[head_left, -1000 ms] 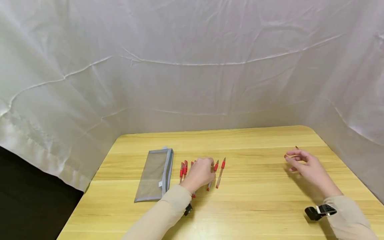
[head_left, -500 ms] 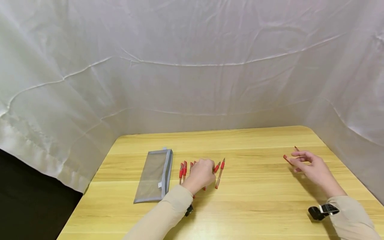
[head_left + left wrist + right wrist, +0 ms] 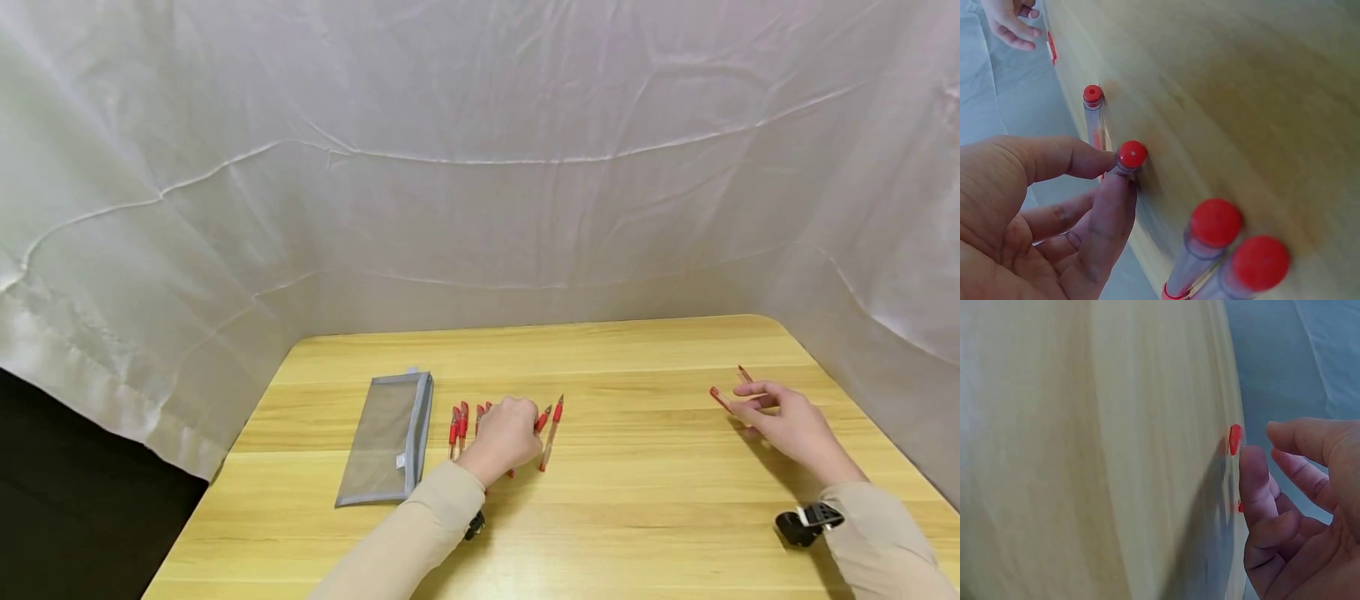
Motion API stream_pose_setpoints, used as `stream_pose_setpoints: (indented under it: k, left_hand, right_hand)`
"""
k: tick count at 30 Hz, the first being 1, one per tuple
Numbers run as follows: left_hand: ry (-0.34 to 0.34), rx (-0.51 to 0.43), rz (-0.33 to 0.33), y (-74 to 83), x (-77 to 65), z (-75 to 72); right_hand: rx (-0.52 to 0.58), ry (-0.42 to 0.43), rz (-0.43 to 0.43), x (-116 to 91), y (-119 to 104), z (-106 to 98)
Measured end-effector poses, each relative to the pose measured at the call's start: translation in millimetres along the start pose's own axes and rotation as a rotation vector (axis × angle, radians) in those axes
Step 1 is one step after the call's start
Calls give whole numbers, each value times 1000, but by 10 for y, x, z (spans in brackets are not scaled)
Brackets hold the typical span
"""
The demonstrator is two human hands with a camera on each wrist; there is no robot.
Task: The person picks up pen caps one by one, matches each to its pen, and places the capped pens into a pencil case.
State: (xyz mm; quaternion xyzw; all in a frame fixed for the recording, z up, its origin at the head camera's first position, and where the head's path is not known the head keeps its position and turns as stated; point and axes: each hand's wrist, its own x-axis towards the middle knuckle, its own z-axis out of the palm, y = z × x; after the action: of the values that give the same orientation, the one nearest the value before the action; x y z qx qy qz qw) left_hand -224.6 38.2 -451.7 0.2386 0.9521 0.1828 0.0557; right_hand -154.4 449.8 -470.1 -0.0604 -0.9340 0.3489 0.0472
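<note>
In the head view my left hand (image 3: 504,437) is over a row of red pens. It pinches one pen (image 3: 1130,155) between thumb and finger near its red end plug, as the left wrist view shows. That pen's bare metal tip and red grip (image 3: 543,418) point away beyond the knuckles. Just right of it lies another uncapped pen (image 3: 552,437). Several more pens (image 3: 457,423) lie left of the hand, partly hidden by it. My right hand (image 3: 787,425) hovers at the right with thumb and fingers apart, close to a red pen cap (image 3: 722,399).
A grey mesh zip pouch (image 3: 382,442) lies left of the pens. A second small red piece (image 3: 744,374) lies beyond the right hand. Pale curtains (image 3: 525,208) enclose the wooden table (image 3: 637,517) at the back and sides.
My right hand has drawn back slightly rightward, leaving the pen cap more exposed. Under my left hand, the pinched pen has tilted, its tip shifting a little right.
</note>
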Motion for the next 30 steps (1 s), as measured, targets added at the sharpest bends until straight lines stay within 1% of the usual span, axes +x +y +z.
stream_pose_setpoints:
  k: [10, 13, 18, 22, 26, 30]
  left_hand:
    - [-6, -29, 1, -44, -17, 5]
    - [-4, -39, 3, -49, -23, -4]
    - [-3, -50, -1, -56, -44, -11]
    - [1, -50, 14, -66, -72, -14]
    - [12, -49, 25, -74, -92, -26]
    - [8, -64, 14, -82, -120, -54]
  right_hand:
    - [-57, -27, -8, 131, 35, 15]
    - [-108, -31, -17, 168, 25, 22]
    - [-210, -10, -32, 226, 5, 29]
    - [-265, 4, -37, 262, -13, 31]
    - [-282, 3, -37, 285, -39, 34]
    - [-287, 2, -45, 309, -66, 38]
